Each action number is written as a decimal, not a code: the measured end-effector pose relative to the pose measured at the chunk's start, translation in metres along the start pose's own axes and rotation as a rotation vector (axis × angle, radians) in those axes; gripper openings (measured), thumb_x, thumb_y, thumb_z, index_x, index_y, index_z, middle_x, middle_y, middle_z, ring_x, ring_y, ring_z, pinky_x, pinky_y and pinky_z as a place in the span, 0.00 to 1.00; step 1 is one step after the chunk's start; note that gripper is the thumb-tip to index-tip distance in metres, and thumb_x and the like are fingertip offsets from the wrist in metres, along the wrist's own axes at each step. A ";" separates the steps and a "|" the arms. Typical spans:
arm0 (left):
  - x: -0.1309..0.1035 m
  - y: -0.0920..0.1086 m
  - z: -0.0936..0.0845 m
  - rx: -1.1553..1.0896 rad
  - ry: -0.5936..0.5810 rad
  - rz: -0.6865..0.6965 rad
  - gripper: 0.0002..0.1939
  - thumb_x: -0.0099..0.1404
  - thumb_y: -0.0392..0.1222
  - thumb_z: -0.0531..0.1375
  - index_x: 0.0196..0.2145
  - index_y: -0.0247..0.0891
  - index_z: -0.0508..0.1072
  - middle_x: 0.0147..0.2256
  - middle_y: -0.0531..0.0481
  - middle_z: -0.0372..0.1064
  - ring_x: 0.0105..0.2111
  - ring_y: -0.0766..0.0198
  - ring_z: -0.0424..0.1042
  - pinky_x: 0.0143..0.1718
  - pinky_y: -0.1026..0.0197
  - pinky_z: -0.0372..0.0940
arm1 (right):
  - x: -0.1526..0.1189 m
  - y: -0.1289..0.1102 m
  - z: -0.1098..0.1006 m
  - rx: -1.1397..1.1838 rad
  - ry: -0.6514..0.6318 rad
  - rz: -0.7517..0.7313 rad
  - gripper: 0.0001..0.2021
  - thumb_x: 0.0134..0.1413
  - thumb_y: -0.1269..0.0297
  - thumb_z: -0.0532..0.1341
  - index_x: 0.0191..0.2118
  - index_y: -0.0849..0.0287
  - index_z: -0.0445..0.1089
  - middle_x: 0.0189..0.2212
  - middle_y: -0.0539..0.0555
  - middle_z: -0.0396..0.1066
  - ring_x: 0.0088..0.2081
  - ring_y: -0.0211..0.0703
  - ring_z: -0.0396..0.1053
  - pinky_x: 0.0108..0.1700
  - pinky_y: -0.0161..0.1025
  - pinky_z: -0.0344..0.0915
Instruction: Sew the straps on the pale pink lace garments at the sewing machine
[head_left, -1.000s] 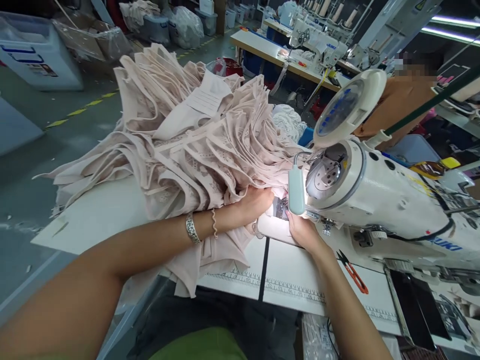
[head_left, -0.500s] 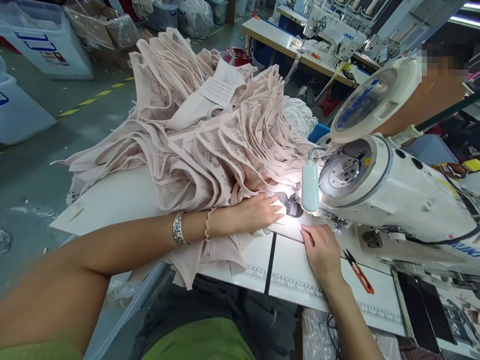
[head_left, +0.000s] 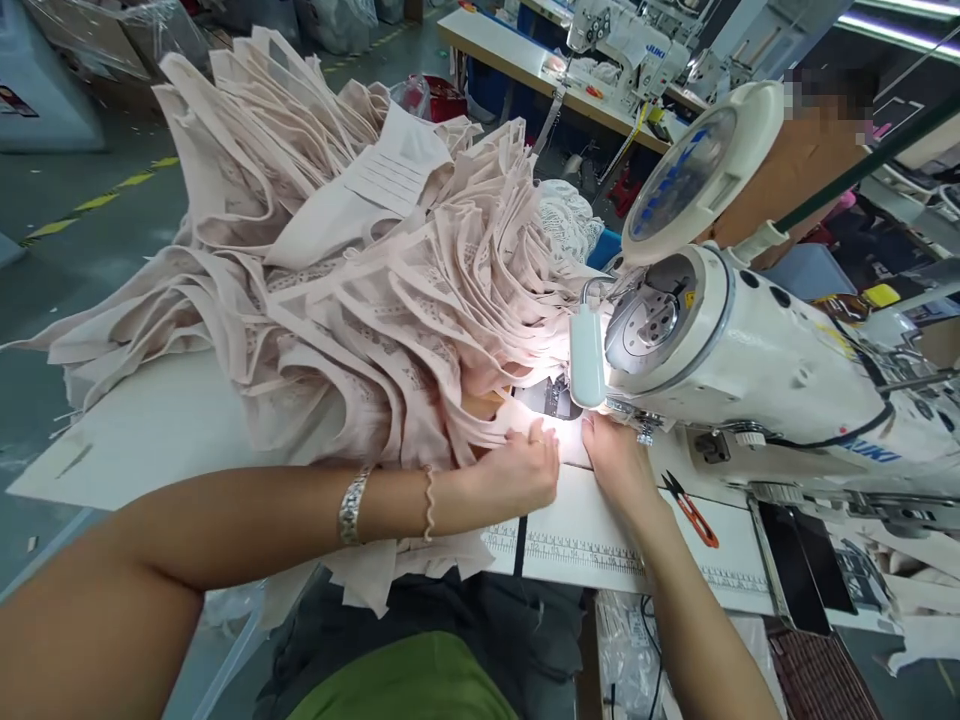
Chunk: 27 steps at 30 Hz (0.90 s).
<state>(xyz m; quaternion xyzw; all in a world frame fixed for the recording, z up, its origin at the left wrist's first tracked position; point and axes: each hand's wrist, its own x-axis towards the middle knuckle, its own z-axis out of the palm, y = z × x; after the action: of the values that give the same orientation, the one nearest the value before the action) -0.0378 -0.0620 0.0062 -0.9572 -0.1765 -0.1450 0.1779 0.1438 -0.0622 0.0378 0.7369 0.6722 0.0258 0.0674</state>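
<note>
A large heap of pale pink fabric pieces [head_left: 360, 310] lies over the table, left of a white sewing machine [head_left: 787, 370]. My left hand [head_left: 517, 470] has its fingers curled closed on the edge of the pink fabric, just before the lit needle area. My right hand [head_left: 619, 460] is close beside it, at the right of the fabric under the machine head; its fingertips are partly hidden, and its grip is unclear. Orange-handled thread snips [head_left: 690, 510] lie right of my right hand. A white paper label [head_left: 394, 170] rests on the heap.
A round magnifier lamp [head_left: 682, 185] stands above the machine head. A ruler strip [head_left: 592, 553] runs along the table's front edge. Another sewing table [head_left: 510, 52] and a person [head_left: 806, 170] are further back.
My left hand has moved toward me and its fingers have closed on the fabric. My right hand has shifted up and left, nearer the machine head. The view has turned to the right.
</note>
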 end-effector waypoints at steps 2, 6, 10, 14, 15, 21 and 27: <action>-0.005 -0.013 -0.001 -0.051 -0.055 -0.066 0.18 0.67 0.26 0.51 0.51 0.18 0.72 0.50 0.23 0.71 0.52 0.40 0.71 0.35 0.49 0.69 | 0.001 -0.011 0.003 0.072 0.002 -0.003 0.12 0.66 0.64 0.50 0.35 0.58 0.69 0.24 0.54 0.71 0.25 0.42 0.65 0.27 0.36 0.51; -0.008 -0.038 0.003 -0.183 -0.040 -0.050 0.15 0.69 0.25 0.51 0.50 0.23 0.72 0.50 0.30 0.71 0.52 0.51 0.71 0.53 0.51 0.66 | -0.005 -0.029 0.013 0.157 0.108 -0.014 0.11 0.65 0.64 0.49 0.41 0.60 0.68 0.22 0.52 0.70 0.24 0.42 0.65 0.28 0.36 0.50; -0.006 -0.048 0.009 -0.491 0.032 -0.298 0.17 0.71 0.25 0.48 0.52 0.30 0.69 0.51 0.40 0.73 0.53 0.61 0.72 0.56 0.58 0.66 | -0.011 -0.030 0.021 0.216 0.209 0.009 0.11 0.61 0.65 0.48 0.34 0.59 0.66 0.21 0.53 0.69 0.23 0.42 0.64 0.28 0.36 0.49; -0.008 -0.034 0.007 -0.584 0.099 -0.211 0.18 0.72 0.27 0.47 0.55 0.32 0.68 0.55 0.43 0.71 0.57 0.62 0.69 0.58 0.60 0.64 | -0.013 -0.028 0.022 0.314 0.190 0.071 0.07 0.56 0.63 0.51 0.33 0.56 0.64 0.20 0.51 0.69 0.22 0.42 0.62 0.28 0.35 0.49; -0.009 -0.029 0.006 -0.533 0.084 -0.179 0.18 0.72 0.27 0.47 0.55 0.30 0.67 0.56 0.42 0.70 0.59 0.60 0.67 0.59 0.58 0.63 | -0.014 -0.028 0.022 0.335 0.183 0.069 0.06 0.56 0.63 0.51 0.33 0.56 0.64 0.21 0.51 0.69 0.23 0.42 0.63 0.28 0.35 0.49; -0.013 -0.020 0.008 -0.286 0.068 -0.103 0.19 0.71 0.26 0.48 0.57 0.24 0.67 0.57 0.37 0.68 0.60 0.54 0.66 0.61 0.54 0.59 | -0.016 -0.026 0.019 0.383 0.184 0.017 0.09 0.55 0.67 0.47 0.33 0.56 0.63 0.22 0.52 0.69 0.23 0.44 0.62 0.28 0.37 0.51; -0.010 -0.025 0.004 -0.211 0.052 -0.080 0.18 0.72 0.28 0.50 0.57 0.23 0.67 0.55 0.36 0.70 0.56 0.50 0.69 0.59 0.51 0.60 | -0.016 -0.015 0.014 0.515 0.109 -0.032 0.13 0.64 0.62 0.45 0.36 0.56 0.65 0.24 0.52 0.70 0.26 0.44 0.65 0.30 0.38 0.58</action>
<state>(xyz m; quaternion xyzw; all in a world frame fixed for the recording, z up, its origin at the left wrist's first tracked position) -0.0558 -0.0416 0.0059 -0.9586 -0.1938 -0.1947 0.0747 0.1293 -0.0780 0.0229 0.7164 0.6710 -0.1076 -0.1580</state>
